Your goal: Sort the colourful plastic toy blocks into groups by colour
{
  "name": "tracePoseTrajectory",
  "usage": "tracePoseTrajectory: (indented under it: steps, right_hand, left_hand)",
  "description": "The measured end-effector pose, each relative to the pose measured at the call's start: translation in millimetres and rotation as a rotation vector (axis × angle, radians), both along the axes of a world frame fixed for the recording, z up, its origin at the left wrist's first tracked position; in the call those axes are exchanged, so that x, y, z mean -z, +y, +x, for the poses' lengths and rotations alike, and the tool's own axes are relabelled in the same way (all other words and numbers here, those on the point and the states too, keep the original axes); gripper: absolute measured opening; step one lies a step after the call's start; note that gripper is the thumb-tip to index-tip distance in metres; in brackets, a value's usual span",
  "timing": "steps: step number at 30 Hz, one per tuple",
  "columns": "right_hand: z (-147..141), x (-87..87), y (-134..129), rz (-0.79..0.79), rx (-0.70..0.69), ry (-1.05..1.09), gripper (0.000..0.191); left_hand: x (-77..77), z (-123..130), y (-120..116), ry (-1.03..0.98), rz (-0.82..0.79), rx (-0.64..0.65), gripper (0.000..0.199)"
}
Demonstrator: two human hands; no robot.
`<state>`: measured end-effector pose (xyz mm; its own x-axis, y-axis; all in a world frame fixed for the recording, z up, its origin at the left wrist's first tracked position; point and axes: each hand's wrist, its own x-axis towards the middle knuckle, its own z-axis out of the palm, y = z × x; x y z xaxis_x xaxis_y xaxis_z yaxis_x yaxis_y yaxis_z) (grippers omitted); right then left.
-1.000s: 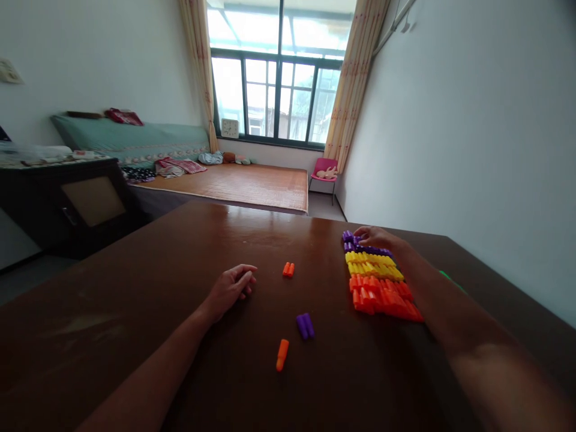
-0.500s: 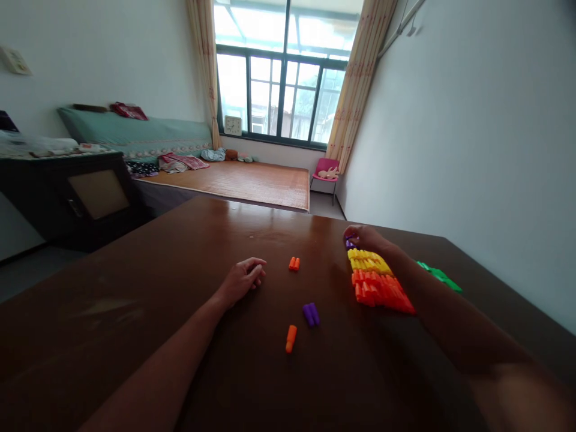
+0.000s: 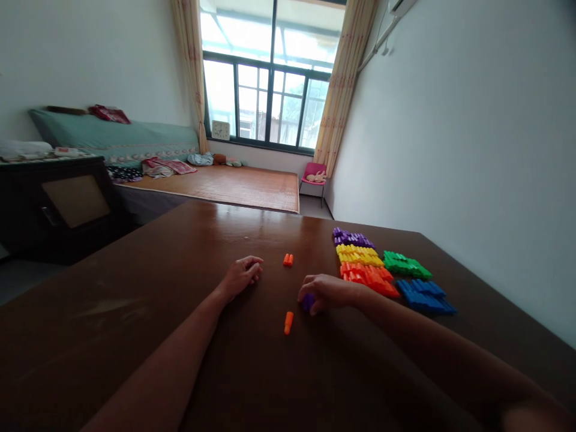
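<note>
Small tube-shaped plastic pieces lie on the brown table. My right hand has its fingers curled around the purple pieces near the middle; the hand partly covers them. To its left, my left hand rests on the tabletop, fingers loosely curled in, with nothing visible in them. Two orange pieces lie side by side beyond the hands. Closer to me is a single orange piece. On the right are sorted groups: purple, yellow, orange-red, green and blue.
Past the table's far edge is a low bed with a woven mat. A pink chair stands by the window wall. At the left is a dark cabinet. A white wall runs along the right.
My right hand has come back from the far purple group toward me and left, onto the near purple pieces. The blue group is now uncovered. My left hand stays put; the view has turned slightly right.
</note>
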<state>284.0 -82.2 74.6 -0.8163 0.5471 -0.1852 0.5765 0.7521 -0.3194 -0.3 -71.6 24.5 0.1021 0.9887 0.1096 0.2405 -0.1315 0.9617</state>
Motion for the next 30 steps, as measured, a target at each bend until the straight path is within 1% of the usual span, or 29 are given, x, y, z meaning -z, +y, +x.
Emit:
tracePoseTrajectory:
  steps: [4, 6, 7, 8, 9, 10, 12, 13, 15, 17, 19, 20, 22, 24, 25, 27, 30]
  right_hand:
    - [2, 2.2, -6, 0.273, 0.270, -0.190, 0.056]
    - [5, -0.1, -8, 0.310, 0.356, -0.230, 0.055]
    - [9, -2.6, -8, 0.298, 0.365, -0.211, 0.051]
    - [12, -5.6, -7, 0.264, 0.334, -0.173, 0.045]
    - [17, -8.8, -7, 0.211, 0.263, -0.123, 0.042]
    - [21, -11.6, -6, 0.145, 0.164, -0.074, 0.043]
    - [27, -14.3, -4, 0.009, -0.035, -0.001, 0.052]
    - [29, -13.6, -4, -0.044, -0.093, 0.023, 0.054]
    - [29, -9.3, -4, -0.097, -0.104, 0.065, 0.050]
    - [28, -4.7, 0, -0.109, -0.065, 0.098, 0.046]
    - [33, -4.6, 10, -0.085, 0.003, 0.121, 0.047]
    - [38, -7.3, 19, -0.064, 0.060, 0.133, 0.048]
    - [56, -17.4, 41, 0.004, 0.268, 0.170, 0.044]
    - [80, -30.9, 67, 0.084, 0.504, 0.206, 0.034]
    - [92, -37.4, 80, 0.115, 0.593, 0.217, 0.031]
    - [114, -47.0, 101, 0.161, 0.681, 0.231, 0.031]
    - [133, -50.6, 120, 0.201, 0.738, 0.234, 0.033]
  left_hand:
    - [-3.4, 0, -2, -0.005, -0.019, -0.001, 0.039]
    - [-4.0, 0, -2, -0.009, -0.026, -0.004, 0.040]
    - [-3.9, 0, -2, -0.011, -0.026, -0.005, 0.040]
    - [-3.5, 0, -1, -0.014, -0.025, -0.006, 0.040]
    - [-2.9, 0, -1, -0.016, -0.024, -0.008, 0.041]
    - [-2.2, 0, 0, -0.017, -0.022, -0.009, 0.041]
    - [-1.0, -1, 1, -0.015, -0.020, -0.014, 0.042]
    - [-0.6, -1, 1, -0.013, -0.021, -0.017, 0.042]
    - [-0.5, -2, 1, -0.005, -0.024, -0.021, 0.042]
    - [-0.7, -2, 1, 0.005, -0.026, -0.021, 0.042]
    - [-0.7, -3, 1, 0.014, -0.028, -0.019, 0.041]
    - [-0.4, -3, 2, 0.017, -0.030, -0.018, 0.041]
    - [0.4, -4, 2, 0.018, -0.034, -0.021, 0.041]
    - [1.3, -5, 3, 0.016, -0.040, -0.028, 0.041]
    - [1.6, -5, 3, 0.015, -0.042, -0.031, 0.041]
    - [1.9, -5, 3, 0.016, -0.051, -0.036, 0.040]
    - [1.7, -5, 2, 0.015, -0.066, -0.040, 0.039]
